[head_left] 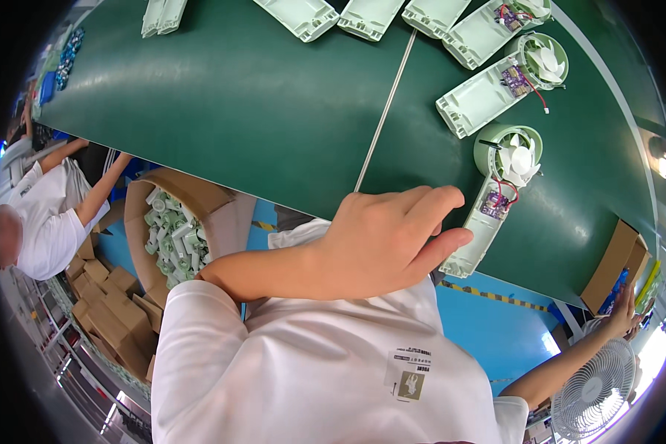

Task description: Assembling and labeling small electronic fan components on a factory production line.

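My left hand reaches across in front of me at the table's near edge. Its thumb and forefinger are apart, with no object visible between them. The thumb tip is beside the lower end of a pale green handheld-fan half shell. This shell lies face up, showing a white fan blade wheel, a small purple circuit board and red wires. Far to the right, my right hand is beside a cardboard box and a blue object. Whether it grips anything is unclear at this size.
More fan half shells line the far side of the green table. A large carton of pale green parts stands at left, near a co-worker in a white shirt. A grey standing fan is at lower right.
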`<move>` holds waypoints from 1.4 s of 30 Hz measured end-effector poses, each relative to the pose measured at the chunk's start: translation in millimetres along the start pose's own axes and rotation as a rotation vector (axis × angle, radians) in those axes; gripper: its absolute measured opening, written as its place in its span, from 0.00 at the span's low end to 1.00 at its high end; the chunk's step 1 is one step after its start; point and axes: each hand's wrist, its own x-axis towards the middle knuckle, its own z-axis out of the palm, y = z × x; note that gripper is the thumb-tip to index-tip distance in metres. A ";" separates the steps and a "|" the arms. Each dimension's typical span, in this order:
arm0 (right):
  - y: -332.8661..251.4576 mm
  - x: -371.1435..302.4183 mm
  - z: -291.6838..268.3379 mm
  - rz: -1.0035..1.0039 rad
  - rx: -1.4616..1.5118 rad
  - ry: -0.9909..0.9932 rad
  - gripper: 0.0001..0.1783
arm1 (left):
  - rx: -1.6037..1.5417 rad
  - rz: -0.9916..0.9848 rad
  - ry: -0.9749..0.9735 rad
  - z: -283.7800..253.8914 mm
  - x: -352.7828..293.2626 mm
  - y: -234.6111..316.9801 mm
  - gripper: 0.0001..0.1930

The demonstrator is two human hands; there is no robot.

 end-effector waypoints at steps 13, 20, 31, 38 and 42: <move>-122.4 -137.0 117.3 -0.636 -0.544 0.659 0.15 | 0.001 0.226 0.032 16.8 11.5 7.6 0.18; -157.5 -254.6 240.1 -0.641 0.007 -0.223 0.12 | -0.077 0.443 0.257 61.1 29.9 48.1 0.19; -150.2 -351.4 345.4 0.141 0.474 -0.656 0.28 | -0.235 0.145 -0.334 43.5 -13.1 32.3 0.10; -146.5 -343.6 332.5 0.019 0.592 -0.681 0.18 | -0.018 0.176 -0.464 19.0 -8.4 32.2 0.13; -164.3 -341.2 328.3 -0.201 -0.200 -0.709 0.09 | -0.225 0.203 -0.082 7.9 5.6 27.3 0.18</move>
